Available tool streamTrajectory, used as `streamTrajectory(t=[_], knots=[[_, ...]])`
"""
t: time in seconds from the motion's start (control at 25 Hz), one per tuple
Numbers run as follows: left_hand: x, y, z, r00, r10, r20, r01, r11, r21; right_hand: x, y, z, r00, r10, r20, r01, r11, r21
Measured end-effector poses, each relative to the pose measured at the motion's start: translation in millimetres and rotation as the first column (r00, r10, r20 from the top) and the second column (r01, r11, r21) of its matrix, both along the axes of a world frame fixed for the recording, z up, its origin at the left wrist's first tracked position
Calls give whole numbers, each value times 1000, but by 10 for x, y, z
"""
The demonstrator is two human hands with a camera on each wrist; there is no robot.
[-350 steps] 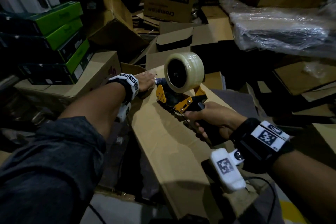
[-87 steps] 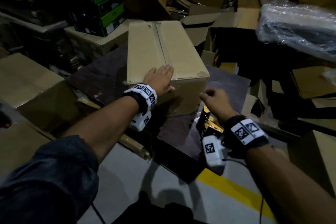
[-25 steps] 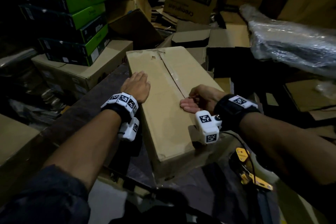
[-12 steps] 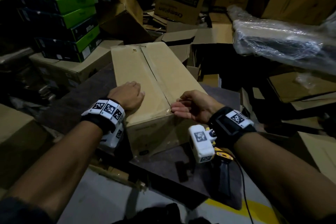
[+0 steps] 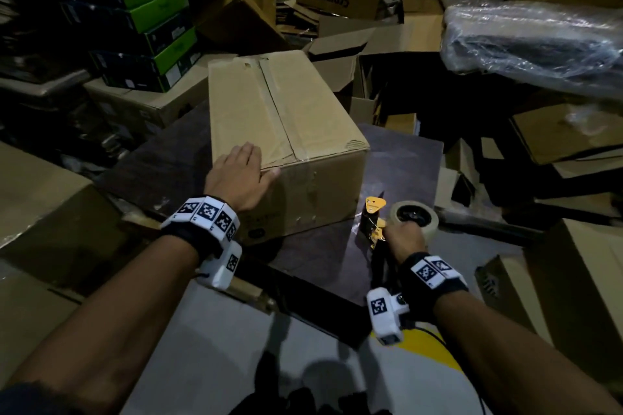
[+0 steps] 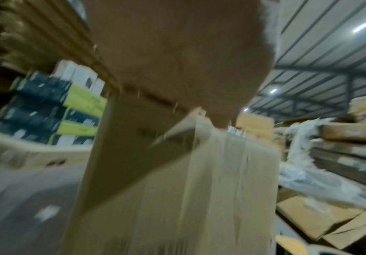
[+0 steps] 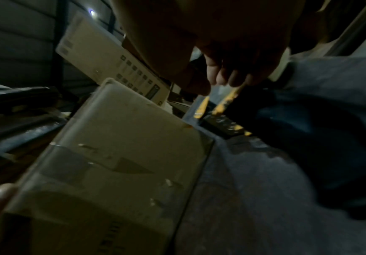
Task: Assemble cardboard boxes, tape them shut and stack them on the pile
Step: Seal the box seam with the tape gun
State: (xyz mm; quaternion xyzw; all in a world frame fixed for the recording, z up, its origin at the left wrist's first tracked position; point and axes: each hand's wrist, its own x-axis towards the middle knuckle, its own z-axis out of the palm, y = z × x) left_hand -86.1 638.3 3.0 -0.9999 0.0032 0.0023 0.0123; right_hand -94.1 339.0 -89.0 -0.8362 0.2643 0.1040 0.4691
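My right hand is no longer up on the cardboard box; half a second ago it lay there palm-up beside the seam, and now it has dropped to the lower right of the head view and closes round the tape dispenser, which lies on the dark table just beside the box's near right corner. The right wrist view shows my fingers curled over the yellow and black frame. My left hand stays at the box's near left corner, fingers straight and together, flat across the top edge, thumb out along the front face. The box sits in the middle of the frame with its flaps down and a strip of tape already along the centre seam, running over the near edge. I judge that I am fetching the dispenser for another strip, so sealing is not finished and stacking still waits.
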Motion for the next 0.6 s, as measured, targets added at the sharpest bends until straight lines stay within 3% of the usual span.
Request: streamTrajectory(t=[0.16, 0.32, 0.52, 0.6], knots=[[1, -21, -142, 984, 3, 180, -11, 999, 42, -86, -62, -251, 970, -244, -13, 240, 963, -121], [147, 136, -173, 976, -29, 214, 23, 999, 30, -85, 11, -456, 940, -330, -86, 325, 944, -64], [396, 342, -146, 972, -57, 227, 48, 998, 46, -94, 17, -914, 949, -204, -239, 230, 969, 85], [486, 370, -132, 975, -41, 218, 31, 998, 49, -46, 20, -914, 935, -263, -240, 316, 922, 222]])
